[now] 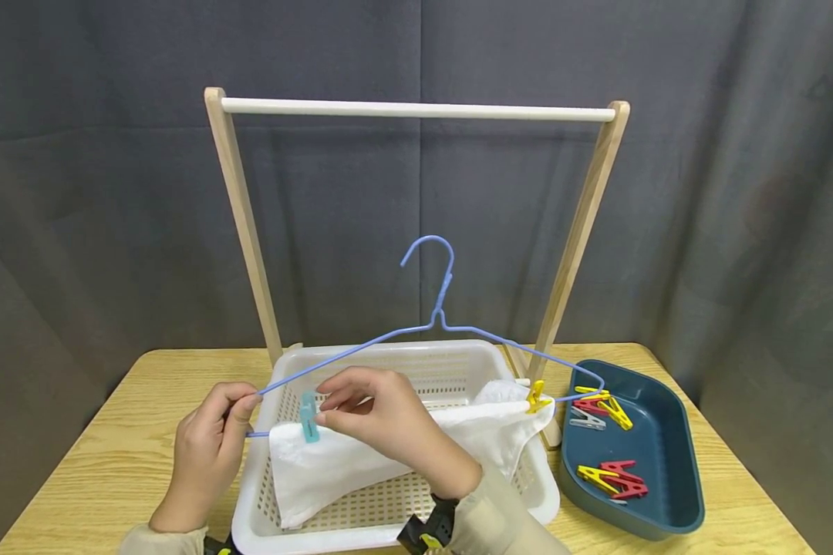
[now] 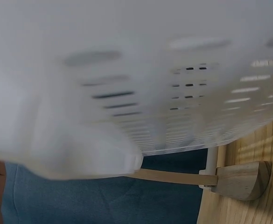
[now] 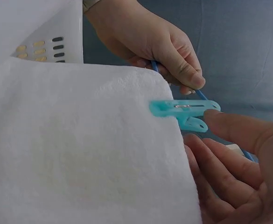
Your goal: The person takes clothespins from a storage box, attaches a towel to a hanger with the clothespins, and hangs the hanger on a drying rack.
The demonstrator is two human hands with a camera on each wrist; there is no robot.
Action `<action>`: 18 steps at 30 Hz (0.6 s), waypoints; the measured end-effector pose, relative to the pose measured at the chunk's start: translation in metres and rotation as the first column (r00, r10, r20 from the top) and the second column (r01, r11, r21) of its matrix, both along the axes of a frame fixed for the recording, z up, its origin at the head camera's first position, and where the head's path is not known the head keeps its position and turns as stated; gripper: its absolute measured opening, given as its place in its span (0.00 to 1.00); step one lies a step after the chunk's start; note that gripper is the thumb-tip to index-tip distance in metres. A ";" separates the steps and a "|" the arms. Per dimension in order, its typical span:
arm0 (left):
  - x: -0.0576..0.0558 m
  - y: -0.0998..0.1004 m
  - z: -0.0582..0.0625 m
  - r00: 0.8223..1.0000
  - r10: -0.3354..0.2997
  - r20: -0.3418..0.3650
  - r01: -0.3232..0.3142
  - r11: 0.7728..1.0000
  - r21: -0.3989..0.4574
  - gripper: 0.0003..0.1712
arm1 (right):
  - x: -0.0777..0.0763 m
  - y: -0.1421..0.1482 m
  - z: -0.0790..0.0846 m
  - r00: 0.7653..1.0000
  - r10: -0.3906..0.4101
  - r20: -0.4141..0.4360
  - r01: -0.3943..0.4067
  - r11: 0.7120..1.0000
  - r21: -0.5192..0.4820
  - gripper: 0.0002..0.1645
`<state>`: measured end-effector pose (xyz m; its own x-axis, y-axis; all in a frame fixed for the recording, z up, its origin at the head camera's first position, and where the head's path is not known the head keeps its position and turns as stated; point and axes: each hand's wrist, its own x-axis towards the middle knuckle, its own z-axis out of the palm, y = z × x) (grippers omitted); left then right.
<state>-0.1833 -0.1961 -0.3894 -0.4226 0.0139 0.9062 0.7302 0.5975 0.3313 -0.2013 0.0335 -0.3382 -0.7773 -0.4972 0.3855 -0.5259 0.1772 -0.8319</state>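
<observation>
My left hand grips the left corner of a blue wire hanger, thumb against the wire. A white towel is draped over the hanger's lower bar. On the towel's left end a teal clothespin is clamped, its handles apart in the right wrist view. My right hand is beside that clothespin, thumb tip at one handle and fingers spread below the other, not pinching it. A yellow clothespin clamps the towel's right end. The left wrist view mostly shows the white basket wall.
Under the towel stands a white perforated basket. To its right, a dark blue tray holds several yellow, red and grey clothespins. Behind rises a wooden rack with a white crossbar. All stand on a wooden table.
</observation>
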 end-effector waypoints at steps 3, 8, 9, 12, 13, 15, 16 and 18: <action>0.000 -0.001 0.000 1.000 -0.001 0.001 0.001 1.000 0.003 0.28 | 0.000 0.003 0.000 1.000 -0.013 -0.004 0.013 1.000 0.001 0.11; 0.000 -0.002 -0.001 1.000 0.007 -0.001 -0.007 1.000 0.000 0.29 | -0.001 0.011 -0.001 0.999 -0.033 -0.025 0.033 0.999 -0.001 0.09; 0.000 -0.002 -0.001 1.000 0.009 -0.004 -0.009 1.000 -0.001 0.29 | -0.001 0.012 -0.001 0.999 -0.037 -0.027 0.037 0.999 -0.005 0.09; -0.003 -0.003 -0.003 1.000 0.006 -0.023 -0.006 1.000 -0.001 0.29 | -0.001 0.017 0.000 0.998 -0.059 -0.034 0.059 0.998 -0.012 0.09; -0.004 -0.004 -0.004 0.999 0.003 -0.032 -0.003 1.000 -0.001 0.29 | -0.001 0.019 0.001 0.997 -0.069 -0.038 0.069 0.998 -0.013 0.09; -0.005 -0.004 -0.005 0.999 -0.001 -0.041 0.001 1.000 -0.001 0.29 | -0.001 0.023 0.001 0.995 -0.087 -0.050 0.086 0.996 -0.015 0.10; -0.005 -0.004 -0.005 0.999 0.000 -0.041 0.000 1.000 -0.001 0.29 | -0.001 0.025 0.002 0.993 -0.096 -0.061 0.096 0.995 -0.015 0.10; -0.004 -0.004 -0.005 0.999 0.001 -0.032 -0.001 1.000 -0.001 0.29 | -0.002 0.028 0.001 0.990 -0.113 -0.088 0.112 0.994 -0.019 0.10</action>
